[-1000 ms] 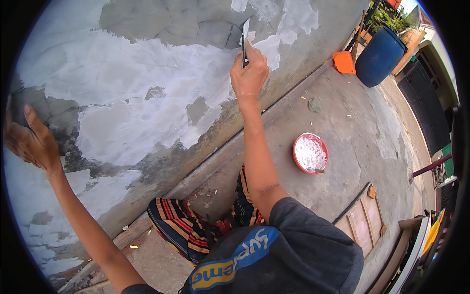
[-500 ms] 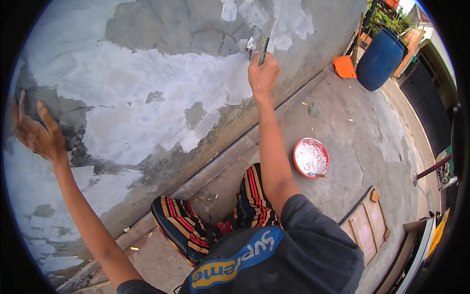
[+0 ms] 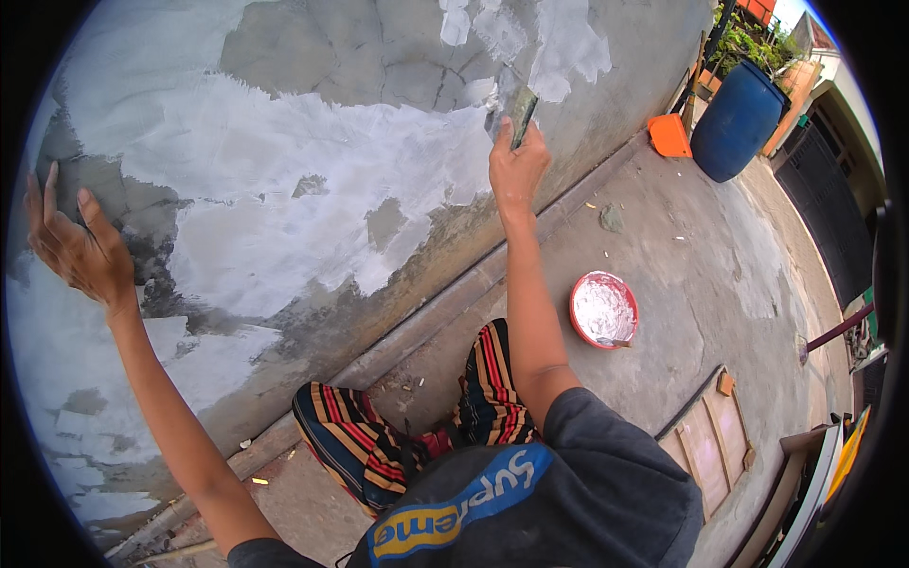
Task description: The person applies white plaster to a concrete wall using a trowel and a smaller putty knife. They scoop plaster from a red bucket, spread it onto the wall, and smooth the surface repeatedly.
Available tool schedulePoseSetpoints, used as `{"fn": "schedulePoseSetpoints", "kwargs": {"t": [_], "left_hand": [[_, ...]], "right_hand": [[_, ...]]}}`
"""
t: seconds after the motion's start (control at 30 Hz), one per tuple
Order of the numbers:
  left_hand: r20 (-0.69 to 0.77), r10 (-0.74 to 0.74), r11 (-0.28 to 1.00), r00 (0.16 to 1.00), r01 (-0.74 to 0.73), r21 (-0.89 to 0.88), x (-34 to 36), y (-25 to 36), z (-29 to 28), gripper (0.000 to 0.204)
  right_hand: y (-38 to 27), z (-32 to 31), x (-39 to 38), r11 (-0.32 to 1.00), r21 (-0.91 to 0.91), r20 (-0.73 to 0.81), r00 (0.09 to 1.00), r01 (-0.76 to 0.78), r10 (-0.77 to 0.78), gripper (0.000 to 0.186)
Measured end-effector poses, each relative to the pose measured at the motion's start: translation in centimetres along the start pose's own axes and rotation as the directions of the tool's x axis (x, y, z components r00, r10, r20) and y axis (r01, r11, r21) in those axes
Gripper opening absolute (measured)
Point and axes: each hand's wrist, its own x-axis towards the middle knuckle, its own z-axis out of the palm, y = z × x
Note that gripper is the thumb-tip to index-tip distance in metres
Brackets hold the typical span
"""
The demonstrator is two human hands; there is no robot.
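A grey wall (image 3: 398,232) has broad uneven patches of white putty and cracked bare areas. My right hand (image 3: 519,166) grips a flat metal putty knife (image 3: 516,104), its blade against the upper part of the wall at a patch of white putty. My left hand (image 3: 80,237) rests on the wall at the far left, fingers apart, on a darker bare area. A red bowl (image 3: 630,295) of white paste stands on the ground to the right of my right arm, with a small tool across its rim.
Concrete ground (image 3: 682,284) holds small debris along the wall's base. A blue barrel (image 3: 739,123) and orange dustpan (image 3: 669,135) stand at upper right, beside a dark gate (image 3: 819,208). A framed wooden board (image 3: 705,440) lies at lower right. My crossed legs (image 3: 369,440) are below.
My right hand and knife have moved right and down along the wall, the blade now turned flatter. My left hand stays on the wall, slightly shifted with the view.
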Motion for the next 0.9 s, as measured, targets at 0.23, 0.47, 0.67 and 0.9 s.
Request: {"fn": "schedulePoseSetpoints", "kwargs": {"t": [0.23, 0.47, 0.67, 0.9], "left_hand": [[-0.004, 0.002, 0.999, 1.000, -0.002, 0.035, 0.6, -0.4, -0.4, 0.036], [0.022, -0.003, 0.999, 1.000, 0.003, 0.042, 0.3, -0.9, -0.5, 0.034], [0.001, 0.018, 0.999, 1.000, -0.018, 0.036, 0.3, -0.8, -0.3, 0.035], [0.013, 0.005, 0.998, 1.000, -0.006, 0.065, -0.1, -1.3, 0.1, 0.035]], "right_hand": [[-0.9, 3.7, -0.4, 0.971, -0.083, -0.061, 0.971, 0.226, -0.231, 0.013], [1.5, -0.1, 0.4, 0.997, 0.043, 0.114, 0.992, -0.062, 0.057, 0.020], [3.3, 0.3, 1.7, 0.985, 0.065, 0.091, 0.984, -0.161, 0.155, 0.019], [3.5, 0.2, 0.5, 0.997, 0.049, 0.144, 0.988, -0.057, 0.049, 0.017]]}}
